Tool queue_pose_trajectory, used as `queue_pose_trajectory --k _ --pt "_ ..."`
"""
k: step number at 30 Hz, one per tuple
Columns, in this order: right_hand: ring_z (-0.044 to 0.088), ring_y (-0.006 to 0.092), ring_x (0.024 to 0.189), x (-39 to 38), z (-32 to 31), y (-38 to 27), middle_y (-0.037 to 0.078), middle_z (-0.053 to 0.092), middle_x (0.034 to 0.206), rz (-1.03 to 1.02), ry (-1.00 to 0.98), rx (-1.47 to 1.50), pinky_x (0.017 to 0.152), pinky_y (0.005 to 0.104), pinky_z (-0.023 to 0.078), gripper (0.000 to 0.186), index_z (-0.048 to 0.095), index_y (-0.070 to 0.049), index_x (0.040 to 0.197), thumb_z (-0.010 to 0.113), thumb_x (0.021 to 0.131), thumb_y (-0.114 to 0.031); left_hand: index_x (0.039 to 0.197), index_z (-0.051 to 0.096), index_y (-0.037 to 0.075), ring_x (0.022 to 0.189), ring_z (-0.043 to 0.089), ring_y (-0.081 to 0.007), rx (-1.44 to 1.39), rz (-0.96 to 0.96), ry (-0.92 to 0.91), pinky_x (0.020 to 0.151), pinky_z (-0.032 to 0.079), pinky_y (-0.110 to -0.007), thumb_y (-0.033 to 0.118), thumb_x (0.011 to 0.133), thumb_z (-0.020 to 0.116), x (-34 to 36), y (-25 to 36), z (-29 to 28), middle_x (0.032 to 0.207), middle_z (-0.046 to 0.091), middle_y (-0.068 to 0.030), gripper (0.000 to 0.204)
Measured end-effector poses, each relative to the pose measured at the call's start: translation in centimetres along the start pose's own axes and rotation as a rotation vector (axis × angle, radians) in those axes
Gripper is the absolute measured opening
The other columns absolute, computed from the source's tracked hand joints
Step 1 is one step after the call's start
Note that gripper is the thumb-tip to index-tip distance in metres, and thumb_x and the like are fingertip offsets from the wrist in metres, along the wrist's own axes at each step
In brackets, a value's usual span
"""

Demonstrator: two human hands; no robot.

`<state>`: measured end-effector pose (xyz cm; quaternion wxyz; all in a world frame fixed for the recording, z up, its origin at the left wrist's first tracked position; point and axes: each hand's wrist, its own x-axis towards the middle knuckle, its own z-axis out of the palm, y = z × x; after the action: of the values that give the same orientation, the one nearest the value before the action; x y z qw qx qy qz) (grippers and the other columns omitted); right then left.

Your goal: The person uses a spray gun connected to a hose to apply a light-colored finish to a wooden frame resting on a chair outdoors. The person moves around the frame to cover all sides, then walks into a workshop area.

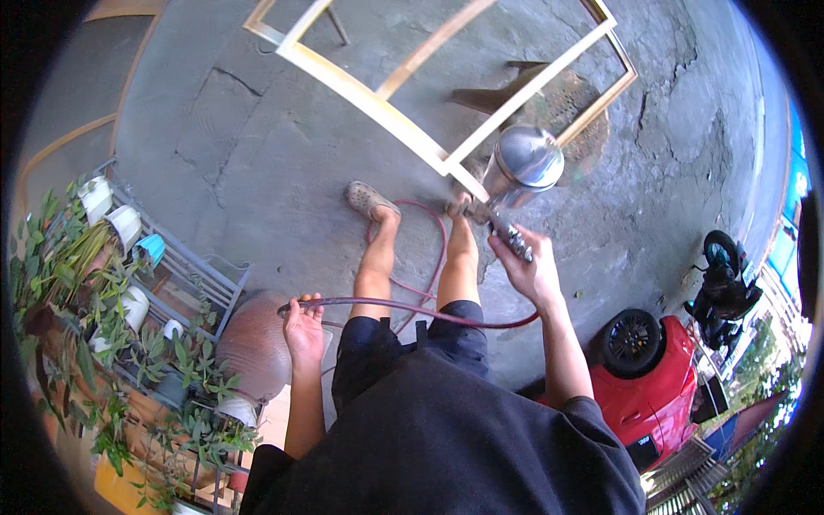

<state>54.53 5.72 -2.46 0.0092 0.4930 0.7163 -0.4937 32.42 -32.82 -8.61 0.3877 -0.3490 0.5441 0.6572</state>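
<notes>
My right hand [532,273] is closed around the handle of a spray gun [524,167] with a shiny metal cup. The gun points ahead, its nozzle end close to the near corner of a pale wooden frame [365,101]. That frame has several bars and is raised off the ground in front of me. On the left, my left hand [304,328] grips a dark red hose [412,307] between thumb and fingers. The hose runs across my lap toward my right forearm, and part of it loops on the ground by my feet.
A brown stool-like support [489,96] stands beneath the frame on cracked grey concrete [257,146]. Potted plants [129,309] crowd a metal rack on the left, beside a large clay-coloured jar [257,343]. A red car [652,403] and a black motorcycle [725,287] are at the right.
</notes>
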Motion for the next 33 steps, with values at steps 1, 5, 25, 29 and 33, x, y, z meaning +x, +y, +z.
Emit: queue_pose_trajectory --k 1,5,25,29,33 --pt "0.064 0.0295 0.063 -0.3 0.6 -0.9 0.022 0.064 0.075 0.104 -0.139 0.048 0.064 0.0385 0.049 0.021 0.068 0.0 0.095 0.072 0.089 -0.02 0.106 0.06 0.01 0.11 0.062 -0.0248 -0.004 0.003 0.025 0.089 0.049 -0.036 0.026 0.103 0.054 0.2 1.5 -0.6 0.108 0.066 -0.0063 0.017" --pt "0.061 0.0168 0.065 2.1 1.3 -4.6 0.014 0.066 0.074 0.109 -0.145 0.09 0.064 0.0351 0.05 0.019 0.069 0.0 0.098 0.07 0.091 -0.017 0.106 0.061 0.009 0.111 0.062 -0.024 -0.098 0.104 -0.047 0.089 0.049 -0.036 0.026 0.102 0.057 1.9 6.8 -2.1 0.109 0.065 -0.0058 0.018" --pt "0.06 0.0108 0.063 29.9 8.4 -6.3 0.001 0.064 0.07 -0.071 0.397 0.314 0.058 0.0296 0.047 0.026 0.068 0.0 0.088 0.065 0.098 -0.024 0.109 0.062 0.006 0.116 0.061 -0.026 -0.064 0.3 -0.064 0.093 0.051 -0.037 0.024 0.103 0.056 6.5 22.0 8.8 0.111 0.068 -0.0092 0.02" --pt "0.058 0.0083 0.061 26.0 12.3 -8.7 0.003 0.067 0.068 -0.044 0.127 0.328 0.057 0.028 0.047 0.025 0.07 0.001 0.093 0.067 0.096 -0.024 0.108 0.06 0.008 0.112 0.062 -0.0261 0.001 0.361 0.02 0.094 0.049 -0.037 0.026 0.103 0.056 5.9 25.4 9.8 0.109 0.066 -0.0088 0.02" --pt "0.069 0.0295 0.069 24.8 13.5 -9.6 0.019 0.068 0.076 0.022 -0.087 0.277 0.066 0.0374 0.052 0.019 0.07 -0.003 0.098 0.073 0.089 -0.02 0.108 0.06 0.008 0.109 0.063 -0.0265 0.091 0.395 0.112 0.092 0.049 -0.038 0.026 0.103 0.056 5.7 27.2 11.6 0.106 0.066 -0.0084 0.019"
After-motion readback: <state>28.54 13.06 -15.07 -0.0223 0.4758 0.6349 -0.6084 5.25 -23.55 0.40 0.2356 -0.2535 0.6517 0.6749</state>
